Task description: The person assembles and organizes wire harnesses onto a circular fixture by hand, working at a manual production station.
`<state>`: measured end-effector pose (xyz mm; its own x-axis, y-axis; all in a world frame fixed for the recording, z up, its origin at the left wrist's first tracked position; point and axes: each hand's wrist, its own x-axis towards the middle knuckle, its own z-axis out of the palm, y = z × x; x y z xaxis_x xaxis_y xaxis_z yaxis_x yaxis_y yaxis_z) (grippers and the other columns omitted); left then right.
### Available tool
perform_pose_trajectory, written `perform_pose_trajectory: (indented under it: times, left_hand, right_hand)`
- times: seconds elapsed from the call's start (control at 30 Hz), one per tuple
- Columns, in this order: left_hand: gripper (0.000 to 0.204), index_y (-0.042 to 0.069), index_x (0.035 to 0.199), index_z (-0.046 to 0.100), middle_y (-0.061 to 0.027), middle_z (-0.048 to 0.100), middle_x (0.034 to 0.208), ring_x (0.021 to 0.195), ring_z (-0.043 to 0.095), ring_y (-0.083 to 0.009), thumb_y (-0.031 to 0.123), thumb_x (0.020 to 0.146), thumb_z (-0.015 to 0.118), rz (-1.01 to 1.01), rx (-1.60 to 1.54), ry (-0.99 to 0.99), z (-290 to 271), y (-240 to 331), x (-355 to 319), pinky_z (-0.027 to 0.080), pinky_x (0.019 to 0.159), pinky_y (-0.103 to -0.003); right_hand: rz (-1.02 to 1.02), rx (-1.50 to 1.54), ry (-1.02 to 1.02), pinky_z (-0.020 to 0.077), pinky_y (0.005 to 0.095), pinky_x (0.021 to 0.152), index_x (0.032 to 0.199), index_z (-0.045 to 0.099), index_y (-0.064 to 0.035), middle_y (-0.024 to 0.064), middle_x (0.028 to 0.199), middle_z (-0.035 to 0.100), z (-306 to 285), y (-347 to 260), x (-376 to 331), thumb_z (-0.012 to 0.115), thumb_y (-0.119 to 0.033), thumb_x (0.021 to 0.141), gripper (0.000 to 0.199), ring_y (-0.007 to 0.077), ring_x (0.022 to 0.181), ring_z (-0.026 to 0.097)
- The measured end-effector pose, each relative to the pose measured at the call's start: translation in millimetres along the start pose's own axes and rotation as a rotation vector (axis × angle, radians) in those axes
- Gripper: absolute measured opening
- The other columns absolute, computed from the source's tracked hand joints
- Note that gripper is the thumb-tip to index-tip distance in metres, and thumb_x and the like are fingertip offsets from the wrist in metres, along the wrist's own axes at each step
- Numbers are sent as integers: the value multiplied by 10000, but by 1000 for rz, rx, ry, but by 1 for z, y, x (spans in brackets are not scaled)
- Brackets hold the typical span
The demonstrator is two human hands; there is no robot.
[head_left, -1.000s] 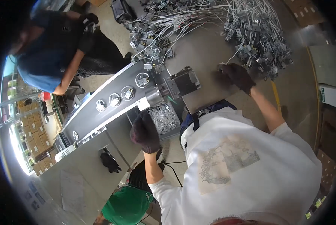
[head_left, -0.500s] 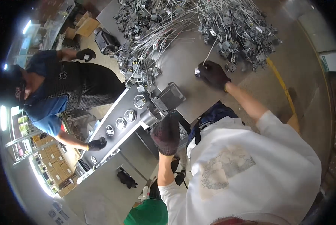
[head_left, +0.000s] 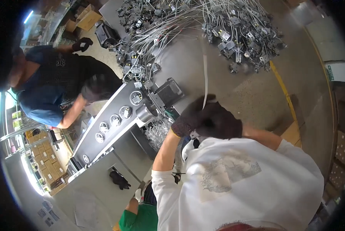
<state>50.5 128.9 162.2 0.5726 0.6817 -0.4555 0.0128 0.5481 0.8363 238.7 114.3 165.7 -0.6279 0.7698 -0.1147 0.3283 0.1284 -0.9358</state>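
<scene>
My two dark-gloved hands are together in front of my chest, touching, fingers curled. A pale thin cable (head_left: 206, 79) sticks up from between them, its far end blurred. My left hand (head_left: 188, 117) closes at the cable's base; my right hand (head_left: 221, 122) is closed beside it. A bit of a small metal part (head_left: 194, 134) shows below the hands; most of it is hidden. Beyond them, on the grey metal table (head_left: 184, 61), lie a right heap of cabled metal parts (head_left: 240, 42) and a left heap of the same parts (head_left: 135, 59).
A motor (head_left: 167, 93) and roller (head_left: 145, 113) form the near end of a conveyor belt (head_left: 120, 102) carrying several round pieces. Across it stands a co-worker (head_left: 64, 77) in a dark apron. A bundle of clear plastic (head_left: 159, 133) lies below. Another person in green (head_left: 141, 217) is at the bottom.
My right hand has come in toward my chest with the cabled part, and my left has moved right to meet it. The co-worker's near hand has drawn back from the belt.
</scene>
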Motion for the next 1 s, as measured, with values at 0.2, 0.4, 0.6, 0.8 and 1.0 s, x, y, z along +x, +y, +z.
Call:
perform_pose_trajectory:
  times: [0.2,0.4,0.6,0.8,1.0]
  left_hand:
    - [421,21,1375,561,-62,694,1048,909,654,-145,277,1044,607,-100,217,-89,-23,1,-37,558,832,-318]
    - [334,57,1258,679,-101,733,903,773,682,-171,238,978,679,19,522,86,-52,-89,-90,557,745,-328]
    - [323,16,1217,679,-110,700,823,653,643,-166,111,909,672,-212,271,275,-87,-273,-155,538,608,-346]
    - [450,43,1348,543,-193,743,900,545,581,-173,56,911,647,-702,-467,404,-47,-329,-208,383,444,-294]
    - [441,16,1302,591,-132,728,789,497,527,-125,68,865,622,-711,-298,354,-7,-373,-247,360,424,-291]
  right_hand:
    - [17,331,-211,557,409,896,1300,657,-76,148,1203,696,1,27,18,767,-190,913,418,262,1103,668]
    - [107,500,-243,553,383,742,1217,652,-77,83,882,671,38,34,51,644,-317,1030,305,171,785,653]
    - [-126,232,-159,476,318,583,959,679,-62,43,627,570,104,4,89,406,-474,1105,515,110,576,555]
    - [104,589,-468,501,272,642,961,654,-49,11,758,649,195,32,119,375,-526,1107,571,102,655,588]
    - [502,679,-400,505,289,611,972,666,-79,12,806,686,240,114,91,436,-530,1089,520,112,689,635]
